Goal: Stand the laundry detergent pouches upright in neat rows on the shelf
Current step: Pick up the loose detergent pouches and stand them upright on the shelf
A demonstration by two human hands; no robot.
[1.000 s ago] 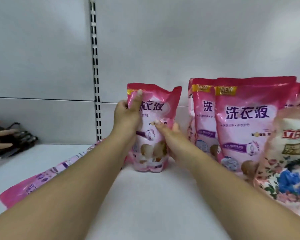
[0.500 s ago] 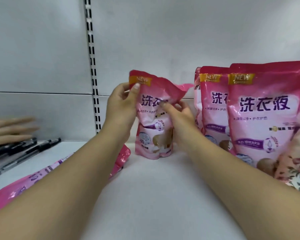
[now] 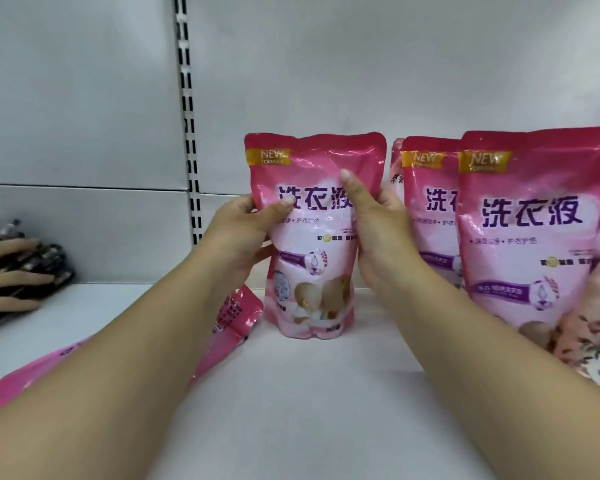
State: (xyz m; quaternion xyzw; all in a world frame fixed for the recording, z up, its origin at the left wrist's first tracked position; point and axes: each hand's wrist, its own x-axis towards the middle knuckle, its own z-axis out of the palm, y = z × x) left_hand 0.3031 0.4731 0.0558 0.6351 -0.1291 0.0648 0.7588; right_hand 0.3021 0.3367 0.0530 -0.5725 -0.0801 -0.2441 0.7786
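A pink detergent pouch (image 3: 314,258) stands upright on the white shelf (image 3: 309,393), facing me. My left hand (image 3: 246,237) grips its left edge, thumb on the front. My right hand (image 3: 378,233) grips its right edge, thumb pressed across the printed front. To its right stand two more pink pouches: one (image 3: 426,216) at the back, a nearer one (image 3: 534,237) in front of it. Another pink pouch (image 3: 229,323) lies flat on the shelf under my left forearm.
A floral-printed pouch (image 3: 589,344) stands at the right edge, partly cut off. At far left another person's hand (image 3: 4,275) rests on a bundle of black pens (image 3: 39,268). A slotted upright (image 3: 187,116) runs down the grey back wall.
The crumpled, tilted pouch now stands straight with its top flattened out. Both my hands have shifted to its two side edges. The other person's hand has moved onto the pens.
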